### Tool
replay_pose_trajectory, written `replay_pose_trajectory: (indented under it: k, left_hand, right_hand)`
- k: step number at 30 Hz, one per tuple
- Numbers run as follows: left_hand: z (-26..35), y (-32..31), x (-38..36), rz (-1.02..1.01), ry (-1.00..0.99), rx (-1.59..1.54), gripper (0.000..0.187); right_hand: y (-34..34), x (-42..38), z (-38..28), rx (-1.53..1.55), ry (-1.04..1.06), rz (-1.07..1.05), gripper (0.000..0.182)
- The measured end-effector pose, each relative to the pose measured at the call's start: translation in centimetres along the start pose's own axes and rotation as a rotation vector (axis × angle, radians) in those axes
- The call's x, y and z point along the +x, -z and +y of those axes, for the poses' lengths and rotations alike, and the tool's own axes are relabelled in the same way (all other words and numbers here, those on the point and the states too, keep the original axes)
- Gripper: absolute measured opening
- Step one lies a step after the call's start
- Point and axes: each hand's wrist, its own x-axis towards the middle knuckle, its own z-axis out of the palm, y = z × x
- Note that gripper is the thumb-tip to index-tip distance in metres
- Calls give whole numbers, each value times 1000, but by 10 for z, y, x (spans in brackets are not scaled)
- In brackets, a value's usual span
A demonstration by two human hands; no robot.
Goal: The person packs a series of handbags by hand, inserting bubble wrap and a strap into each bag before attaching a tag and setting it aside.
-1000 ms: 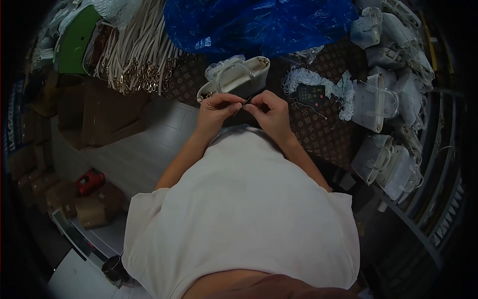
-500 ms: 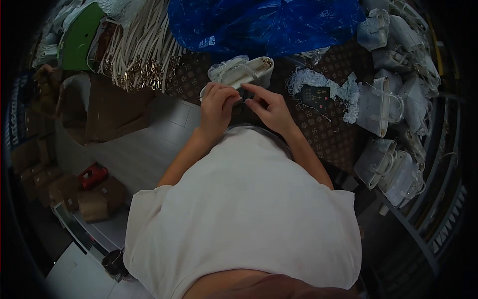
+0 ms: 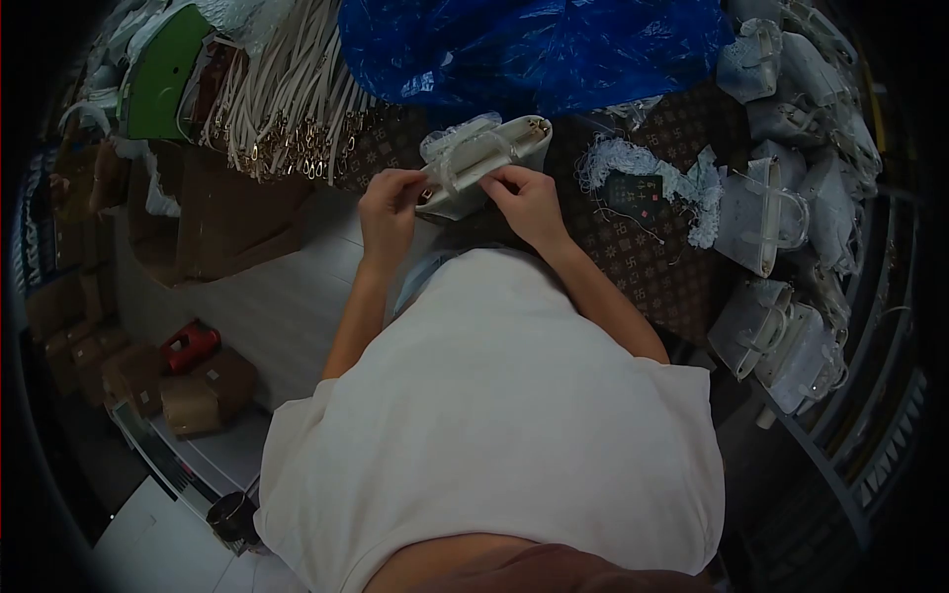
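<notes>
**White handbag, pinched by two hands**

A wide surface with brown patterned covering (image 3: 657, 272) fills the middle. A big, shiny blue plastic sheet (image 3: 534, 49) sits across its far side. On the right is a heap of white handbags in clear plastic (image 3: 746, 217), with their handles sticking up. On the left is a thick bunch of long cream straps with gold clips (image 3: 287, 89).

The smooth white handbag (image 3: 509, 153) is in front of the person, near the close side of the surface. It is long and thin from above, and it sits slanted, with its right end farther away. Its top looks pale and a bit shiny. Wrinkly clear plastic (image 3: 465, 128) puffs up at its far side, by the handle.

The bare left hand (image 3: 388, 212) pinches the bag's left end. The bare right hand (image 3: 529, 208) pinches its near edge. Tiny gold metal bits (image 3: 537, 125) shine at both ends of the bag.
</notes>
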Motion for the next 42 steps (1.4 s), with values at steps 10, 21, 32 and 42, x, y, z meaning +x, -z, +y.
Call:
replay_pose_trajectory:
  k: [10,21,32,42]
  left_hand:
    - [-13,-4,14,-378,-67,143,19]
    - [1,-2,-44,-250,-155,519,7]
    - [3,-9,-43,-412,1018,-774,11]
    - [11,-22,-46,-251,1054,-1097,12]
  right_hand:
    - [-20,13,1,-609,376,-51,18]
    - [18,-20,30,-271,102,-92,17]
    - [31,-30,16,79,-322,-367,22]
    - [-2,-43,-8,325,-217,-225,9]
